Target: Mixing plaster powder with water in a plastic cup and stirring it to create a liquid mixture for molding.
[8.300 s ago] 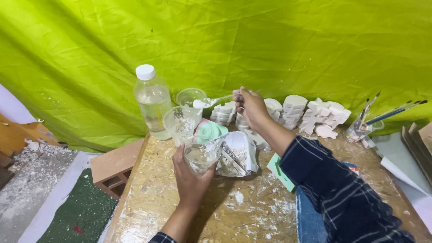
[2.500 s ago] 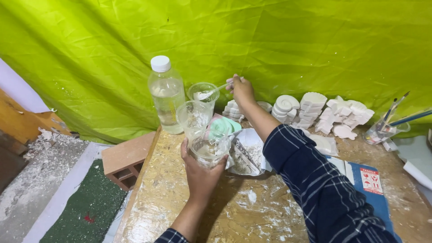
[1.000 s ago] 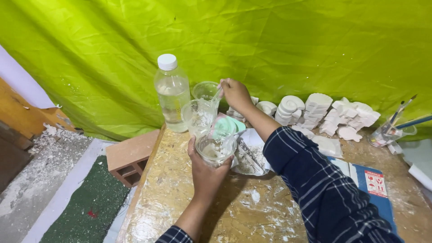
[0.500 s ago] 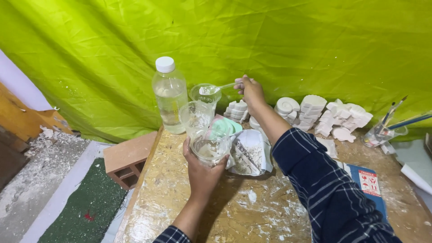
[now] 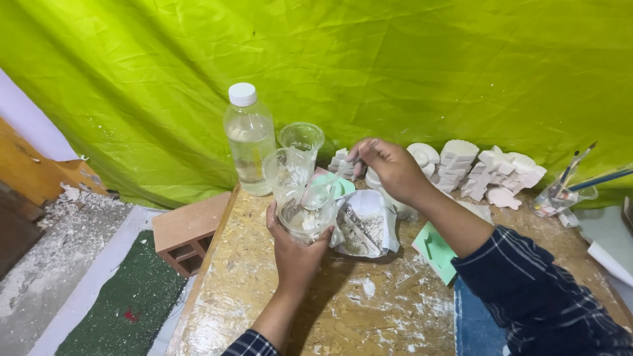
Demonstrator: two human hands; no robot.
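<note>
Head view shows the left hand (image 5: pixel 297 247) gripping a clear cup (image 5: pixel 306 214) above the bench (image 5: pixel 264 316), while the right hand (image 5: pixel 389 168), closed on a spoon (image 5: pixel 333 184), has swung back from the far cup (image 5: pixel 301 138) just beyond it to dip into the held one.

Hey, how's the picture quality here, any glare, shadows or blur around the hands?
Head view: even, soft light; the left hand casts a faint shadow on the board table; the clear cup it holds shows small highlights; the right hand is slightly soft; the green sheet tints everything.
</note>
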